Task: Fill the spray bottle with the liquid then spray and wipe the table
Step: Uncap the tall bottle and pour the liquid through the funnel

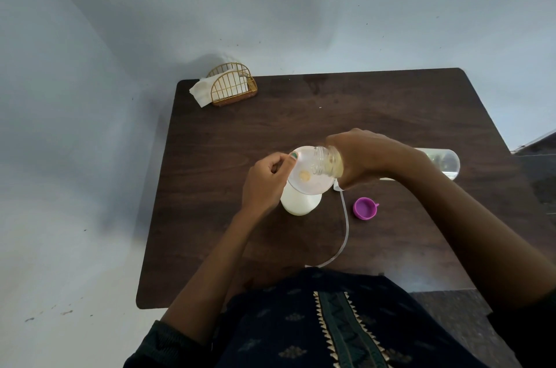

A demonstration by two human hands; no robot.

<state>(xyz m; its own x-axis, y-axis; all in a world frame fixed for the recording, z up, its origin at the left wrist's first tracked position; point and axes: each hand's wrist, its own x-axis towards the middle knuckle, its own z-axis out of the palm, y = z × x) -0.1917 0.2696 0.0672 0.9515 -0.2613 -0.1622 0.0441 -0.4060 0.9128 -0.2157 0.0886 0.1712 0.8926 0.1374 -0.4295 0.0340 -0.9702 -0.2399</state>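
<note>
Head view: right hand [365, 157] grips one tilted bottle [328, 160]; left hand [264, 181] pinches one funnel [310, 170].

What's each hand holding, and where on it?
Right hand grips the tilted clear bottle of yellowish liquid round its body. Left hand pinches the rim of the translucent funnel on the white spray bottle.

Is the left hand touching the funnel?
Touching. Head view shows the left hand pinching the funnel rim, thumb lying on its edge.
</note>
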